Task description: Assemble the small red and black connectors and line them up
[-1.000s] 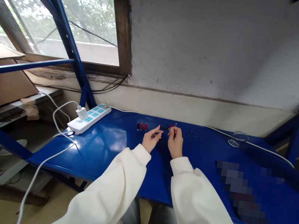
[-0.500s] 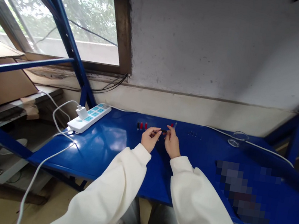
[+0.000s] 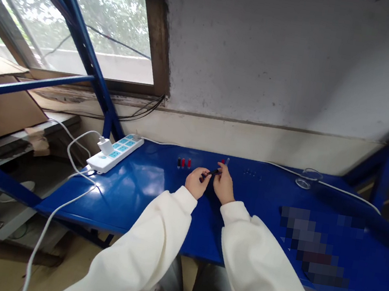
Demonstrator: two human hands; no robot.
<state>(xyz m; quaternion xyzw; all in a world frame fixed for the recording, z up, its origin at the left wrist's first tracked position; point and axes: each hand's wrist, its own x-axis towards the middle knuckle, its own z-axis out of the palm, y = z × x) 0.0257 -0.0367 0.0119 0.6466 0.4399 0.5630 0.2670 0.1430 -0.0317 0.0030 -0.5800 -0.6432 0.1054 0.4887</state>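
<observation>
A small black rod-like piece (image 3: pixel 214 172), its kind too small to make out, spans the gap between my two hands over the blue table. My left hand (image 3: pixel 196 182) pinches its left end between thumb and fingers. The other end is in the fingers of my right hand (image 3: pixel 223 184). Just beyond the right fingertips lies a clear slim tube (image 3: pixel 228 161) beside a small red piece (image 3: pixel 223 161). To the left of my hands stand one small black cylinder (image 3: pixel 179 162) and two red cylinders (image 3: pixel 186 163) in a row.
A white power strip (image 3: pixel 115 152) with a plug and white cable lies on the left of the blue table (image 3: pixel 125 208). Several tiny clear pieces (image 3: pixel 252 174) are right of my hands. A clear round dish (image 3: pixel 302 183) sits farther right, near a blurred-out dark object (image 3: pixel 311 247).
The black piece has tilted, its left end now lower. My left hand has turned slightly and its fingers have curled closer in. The view has shifted a little.
</observation>
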